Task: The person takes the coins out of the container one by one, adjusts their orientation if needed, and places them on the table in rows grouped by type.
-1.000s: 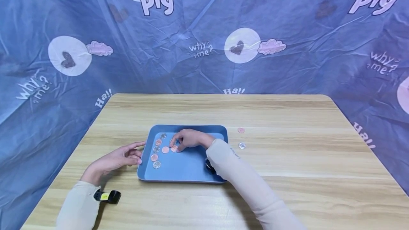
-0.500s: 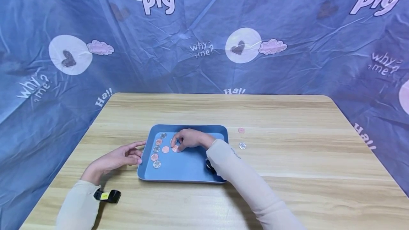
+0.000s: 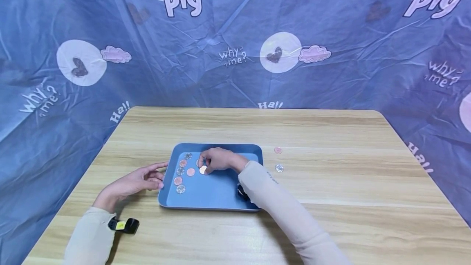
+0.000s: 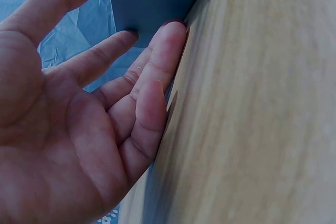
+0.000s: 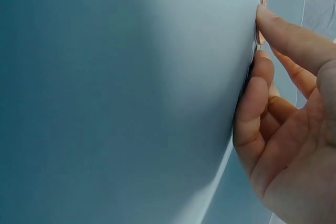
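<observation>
A blue rectangular tray [image 3: 220, 197] lies on the table, with several copper-coloured and silver coins at its left side. My right hand [image 3: 218, 158] is inside it, thumb and index finger at the edges of a copper coin [image 3: 203, 169] that shines brightly. A silver coin [image 3: 197, 162] is partly hidden behind those fingers. To the left lies another copper coin [image 3: 190, 172], apart from the hand. My left hand [image 3: 137, 181] touches the tray's outer left wall with its fingertips; the left wrist view shows the fingers [image 4: 100, 56] spread against that wall.
Right of the tray, a copper coin [image 3: 278, 150] and a silver coin [image 3: 279, 168] lie on the wooden table [image 3: 349, 167]. A blue printed cloth [image 3: 220, 81] hangs behind the table and at its sides.
The copper coin at my right fingers has shifted slightly right and now catches the light. The right hand has edged right with it; my left hand stays at the tray wall.
</observation>
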Demonstrator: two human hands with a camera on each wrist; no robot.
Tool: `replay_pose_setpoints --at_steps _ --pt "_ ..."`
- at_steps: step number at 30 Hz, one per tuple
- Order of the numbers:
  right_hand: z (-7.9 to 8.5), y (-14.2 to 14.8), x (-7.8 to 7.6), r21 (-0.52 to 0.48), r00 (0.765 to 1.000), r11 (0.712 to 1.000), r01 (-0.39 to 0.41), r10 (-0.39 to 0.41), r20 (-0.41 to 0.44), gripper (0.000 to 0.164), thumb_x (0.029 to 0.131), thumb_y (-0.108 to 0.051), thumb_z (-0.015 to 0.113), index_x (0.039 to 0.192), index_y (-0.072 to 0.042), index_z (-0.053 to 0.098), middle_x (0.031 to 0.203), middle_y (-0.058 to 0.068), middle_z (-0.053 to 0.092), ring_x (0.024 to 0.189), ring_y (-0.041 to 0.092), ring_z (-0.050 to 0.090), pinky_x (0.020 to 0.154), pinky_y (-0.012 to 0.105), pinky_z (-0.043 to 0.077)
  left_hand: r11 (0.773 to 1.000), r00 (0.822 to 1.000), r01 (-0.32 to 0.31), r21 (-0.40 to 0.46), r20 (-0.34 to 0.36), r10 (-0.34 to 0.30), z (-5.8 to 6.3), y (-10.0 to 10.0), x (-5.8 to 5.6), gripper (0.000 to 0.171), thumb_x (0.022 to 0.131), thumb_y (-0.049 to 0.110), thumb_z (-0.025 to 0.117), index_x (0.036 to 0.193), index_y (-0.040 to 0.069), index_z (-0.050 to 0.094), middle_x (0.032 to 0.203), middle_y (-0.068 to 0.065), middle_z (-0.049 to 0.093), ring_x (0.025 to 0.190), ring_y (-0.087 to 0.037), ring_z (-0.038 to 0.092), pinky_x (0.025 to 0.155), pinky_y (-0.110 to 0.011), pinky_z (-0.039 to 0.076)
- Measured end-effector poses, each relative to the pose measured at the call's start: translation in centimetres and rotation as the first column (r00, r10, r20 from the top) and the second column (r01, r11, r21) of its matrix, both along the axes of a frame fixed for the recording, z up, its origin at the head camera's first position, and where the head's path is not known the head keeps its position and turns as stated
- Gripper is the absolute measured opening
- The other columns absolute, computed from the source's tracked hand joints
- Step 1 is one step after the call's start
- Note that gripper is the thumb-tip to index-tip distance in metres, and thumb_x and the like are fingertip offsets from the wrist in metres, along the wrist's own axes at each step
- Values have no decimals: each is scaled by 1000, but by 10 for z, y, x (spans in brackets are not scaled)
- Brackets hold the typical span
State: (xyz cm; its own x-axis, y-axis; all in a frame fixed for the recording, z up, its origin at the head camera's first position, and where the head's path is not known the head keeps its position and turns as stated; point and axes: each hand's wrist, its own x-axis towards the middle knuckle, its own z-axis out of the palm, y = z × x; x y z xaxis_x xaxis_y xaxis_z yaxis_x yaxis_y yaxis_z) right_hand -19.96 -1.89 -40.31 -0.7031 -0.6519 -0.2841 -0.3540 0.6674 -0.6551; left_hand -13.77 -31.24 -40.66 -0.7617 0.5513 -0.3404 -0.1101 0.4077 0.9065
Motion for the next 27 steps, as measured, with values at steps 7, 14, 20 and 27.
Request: replay_pose_setpoints --at_steps 7,14,20,27 --pt "3 1 2 35 998 999 -8 10 -56 15 83 -12 75 92 -21 65 77 -6 56 68 9 47 63 21 37 1000 1000 1 7 0 -1 0 0 0 83 91 14 66 150 -9 13 115 -16 53 98 -7 58 85 -20 54" --pt "4 5 4 29 998 1000 -2 4 -69 14 85 -12 73 91 -22 65 72 -7 57 63 8 48 60 21 37 999 1000 7 35 11 -7 -2 0 0 82 91 12 65 150 -10 12 109 -11 54 95 -7 60 86 -20 54" --pt "3 11 1 -4 999 1000 6 -7 -51 13 86 -10 71 93 -20 65 75 -4 59 64 9 49 58 21 39 1000 1000 5 21 4 -5 -2 -2 0 82 91 13 65 150 -9 12 110 -10 53 96 -7 59 85 -21 54" --pt "1 16 1 -77 1000 997 19 -18 16 9 89 -8 67 95 -15 64 73 -1 59 62 10 50 56 21 41 1000 1000 1 24 8 -1 -2 -2 0 83 91 13 66 150 -9 12 109 -10 54 95 -7 59 85 -21 54"
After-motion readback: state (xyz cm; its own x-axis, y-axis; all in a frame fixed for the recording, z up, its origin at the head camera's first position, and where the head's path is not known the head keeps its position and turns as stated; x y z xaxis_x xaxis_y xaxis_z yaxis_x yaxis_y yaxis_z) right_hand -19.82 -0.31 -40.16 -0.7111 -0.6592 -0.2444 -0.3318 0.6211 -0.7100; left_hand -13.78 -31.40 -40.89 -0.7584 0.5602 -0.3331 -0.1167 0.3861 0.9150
